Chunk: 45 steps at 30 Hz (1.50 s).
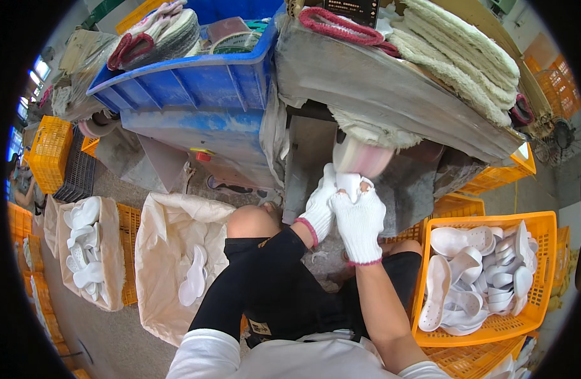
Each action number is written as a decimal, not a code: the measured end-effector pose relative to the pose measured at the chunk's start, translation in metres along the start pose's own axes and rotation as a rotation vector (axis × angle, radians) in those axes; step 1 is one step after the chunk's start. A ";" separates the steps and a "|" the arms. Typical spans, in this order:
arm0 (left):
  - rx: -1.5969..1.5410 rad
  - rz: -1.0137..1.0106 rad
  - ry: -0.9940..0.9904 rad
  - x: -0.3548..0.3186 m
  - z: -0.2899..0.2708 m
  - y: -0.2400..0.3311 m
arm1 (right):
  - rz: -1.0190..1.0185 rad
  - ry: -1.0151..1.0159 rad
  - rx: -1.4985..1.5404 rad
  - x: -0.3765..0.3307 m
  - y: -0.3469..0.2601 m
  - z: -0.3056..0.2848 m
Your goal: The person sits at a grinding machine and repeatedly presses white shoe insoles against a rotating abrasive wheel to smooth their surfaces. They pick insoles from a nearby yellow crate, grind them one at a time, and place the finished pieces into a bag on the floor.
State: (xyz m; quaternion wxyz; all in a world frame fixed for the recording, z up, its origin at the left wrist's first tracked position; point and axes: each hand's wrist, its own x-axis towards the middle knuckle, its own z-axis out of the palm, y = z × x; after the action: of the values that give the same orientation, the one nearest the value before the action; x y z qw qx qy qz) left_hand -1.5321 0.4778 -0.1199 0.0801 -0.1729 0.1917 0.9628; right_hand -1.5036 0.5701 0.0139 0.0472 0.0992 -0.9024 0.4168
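My left hand [318, 208] and my right hand [359, 226] both wear white knitted gloves, the right one torn at the fingertips. Between them they grip a white shoe sole [348, 183], of which only a short part shows. The sole is up against the lower edge of a pale, blurred wheel [364, 158], which looks to be spinning. My fingers are closed close below the wheel, and much of the sole is hidden by the gloves. A fluffy white cloth [373, 129] hangs over the top of the wheel.
An orange crate [486, 341] of white soles stands at my right. To my left is a cloth-lined container [161, 265] with a few soles, beyond it another lined crate [113, 252]. Ahead are a blue bin [177, 85], a red switch [203, 156] and folded towels [455, 57].
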 end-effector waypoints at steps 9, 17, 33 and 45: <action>-0.026 -0.091 -0.118 -0.043 0.044 0.006 | 0.326 -0.506 0.055 0.003 0.000 -0.018; 0.177 -0.034 0.069 0.007 0.027 0.008 | 0.140 -0.443 0.258 -0.038 0.001 -0.064; -0.103 0.005 0.062 -0.024 0.055 0.017 | 0.115 -0.308 0.550 0.024 0.012 -0.007; 0.462 0.418 0.101 -0.072 0.041 -0.018 | -0.198 -0.310 0.471 -0.034 0.068 -0.045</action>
State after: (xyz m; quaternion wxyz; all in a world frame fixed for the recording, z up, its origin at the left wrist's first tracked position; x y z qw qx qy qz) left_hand -1.4742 0.5039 -0.0640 -0.0921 -0.1547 0.4405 0.8795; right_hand -1.4857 0.6523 -0.0134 -0.0747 0.2575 -0.7632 0.5879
